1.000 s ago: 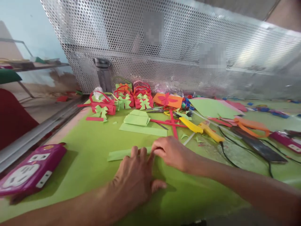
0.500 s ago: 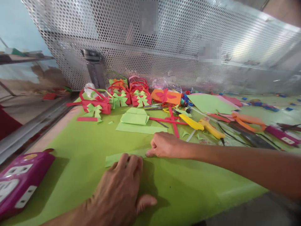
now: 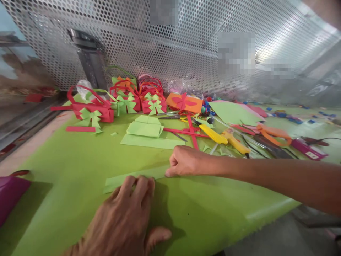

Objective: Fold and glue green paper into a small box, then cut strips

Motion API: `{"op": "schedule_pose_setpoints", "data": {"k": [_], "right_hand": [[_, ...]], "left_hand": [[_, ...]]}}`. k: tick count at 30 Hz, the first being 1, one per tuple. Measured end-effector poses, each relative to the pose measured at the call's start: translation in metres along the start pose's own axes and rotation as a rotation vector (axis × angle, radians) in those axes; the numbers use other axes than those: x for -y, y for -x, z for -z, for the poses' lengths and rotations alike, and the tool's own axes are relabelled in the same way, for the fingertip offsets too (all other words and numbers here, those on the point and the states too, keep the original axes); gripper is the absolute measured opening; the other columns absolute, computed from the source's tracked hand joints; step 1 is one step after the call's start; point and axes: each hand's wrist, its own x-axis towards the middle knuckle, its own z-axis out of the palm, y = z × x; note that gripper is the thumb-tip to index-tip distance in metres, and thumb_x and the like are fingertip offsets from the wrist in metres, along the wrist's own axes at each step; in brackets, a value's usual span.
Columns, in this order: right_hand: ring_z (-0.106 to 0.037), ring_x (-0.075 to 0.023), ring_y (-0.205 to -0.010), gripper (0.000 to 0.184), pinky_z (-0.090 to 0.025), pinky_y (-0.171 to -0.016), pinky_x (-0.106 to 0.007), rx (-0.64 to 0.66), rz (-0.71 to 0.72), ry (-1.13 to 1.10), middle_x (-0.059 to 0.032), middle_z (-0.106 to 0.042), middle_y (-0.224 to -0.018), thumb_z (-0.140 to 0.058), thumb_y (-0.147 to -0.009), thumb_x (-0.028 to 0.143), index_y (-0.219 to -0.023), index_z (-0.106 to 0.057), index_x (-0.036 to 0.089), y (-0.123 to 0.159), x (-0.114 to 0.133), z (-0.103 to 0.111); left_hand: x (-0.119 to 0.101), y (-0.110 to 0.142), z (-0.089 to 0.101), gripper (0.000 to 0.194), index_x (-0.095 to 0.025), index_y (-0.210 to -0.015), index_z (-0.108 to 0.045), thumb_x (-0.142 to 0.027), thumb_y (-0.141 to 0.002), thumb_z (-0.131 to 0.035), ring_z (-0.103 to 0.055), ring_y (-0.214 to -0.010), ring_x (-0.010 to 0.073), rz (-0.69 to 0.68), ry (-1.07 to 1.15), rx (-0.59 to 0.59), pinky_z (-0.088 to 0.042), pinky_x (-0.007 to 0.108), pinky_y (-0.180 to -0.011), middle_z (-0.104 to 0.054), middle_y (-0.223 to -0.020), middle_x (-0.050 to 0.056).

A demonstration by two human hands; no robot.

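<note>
A light green paper strip [image 3: 119,181] lies on the green tabletop in front of me. My left hand [image 3: 125,217] rests palm down on its near edge, fingers slightly bent and thumb stretched out to the side. At the strip's right end my right hand [image 3: 183,161] is closed, fingers curled and thumb pressed at the paper. Just beyond the strip are a folded light green paper piece [image 3: 145,127] and a longer flat green strip [image 3: 151,143].
Red paper baskets [image 3: 93,110] with green bows stand at the back left near a dark bottle [image 3: 92,64]. Right of them are an orange paper piece [image 3: 186,103], a yellow-handled cutter [image 3: 213,134], a yellow glue gun [image 3: 236,142] and orange-handled scissors [image 3: 274,135]. A purple power strip [image 3: 12,195] sits left.
The whole view has shifted, so the table items appear farther left and slightly higher. Both hands keep nearly the same pose on the strip, and its left part shows a little more.
</note>
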Motion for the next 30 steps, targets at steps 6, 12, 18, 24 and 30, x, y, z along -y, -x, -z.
{"op": "schedule_pose_setpoints", "data": {"k": [6,12,18,24,30], "right_hand": [[-0.033,-0.0065,-0.043,0.028,-0.022,-0.041,-0.022,-0.013,-0.024,-0.049,0.0063,-0.034,-0.043,-0.057,-0.062,0.036,-0.045,-0.045,0.018,0.011,-0.019,0.000],[-0.031,-0.0060,-0.041,0.029,-0.019,-0.041,-0.022,-0.024,-0.052,-0.084,0.0072,-0.034,-0.042,-0.056,-0.063,0.036,-0.045,-0.043,0.018,0.019,-0.042,-0.002],[-0.026,-0.0050,-0.039,0.031,-0.017,-0.040,-0.022,0.003,-0.040,-0.123,0.0087,-0.028,-0.041,-0.054,-0.066,0.033,-0.045,-0.037,0.018,0.029,-0.053,0.002],[-0.024,-0.0050,-0.038,0.026,-0.015,-0.038,-0.022,0.022,-0.044,-0.128,0.0087,-0.029,-0.041,-0.053,-0.065,0.031,-0.047,-0.039,0.019,0.031,-0.061,0.005],[-0.028,-0.0061,-0.039,0.024,-0.018,-0.041,-0.023,-0.012,-0.055,-0.056,0.0074,-0.032,-0.040,-0.051,-0.066,0.023,-0.045,-0.039,0.018,0.038,-0.060,0.007]], "left_hand": [[0.000,0.002,-0.003,0.067,-0.016,-0.110,-0.059,-0.069,-0.075,-0.040,-0.050,-0.092,0.0316,-0.038,-0.092,-0.058,-0.051,0.047,-0.071,-0.055,-0.102,0.013],[-0.003,0.004,0.000,0.062,-0.014,-0.112,-0.059,-0.063,-0.077,-0.046,-0.048,-0.097,0.0333,-0.033,-0.127,-0.039,-0.049,0.050,-0.076,-0.056,-0.107,0.015],[-0.005,0.003,0.003,0.064,-0.012,-0.119,-0.054,-0.060,-0.077,-0.048,-0.047,-0.101,0.0345,0.003,-0.088,0.000,-0.049,0.050,-0.079,-0.055,-0.111,0.016],[-0.004,0.004,0.005,0.064,-0.011,-0.122,-0.051,-0.057,-0.078,-0.050,-0.049,-0.100,0.0334,0.037,-0.074,-0.013,-0.049,0.050,-0.077,-0.054,-0.111,0.016],[0.006,0.008,-0.005,0.061,-0.017,-0.122,-0.051,-0.060,-0.081,-0.042,-0.047,-0.106,0.0329,-0.017,-0.105,-0.113,-0.048,0.048,-0.081,-0.054,-0.116,0.014]]}}
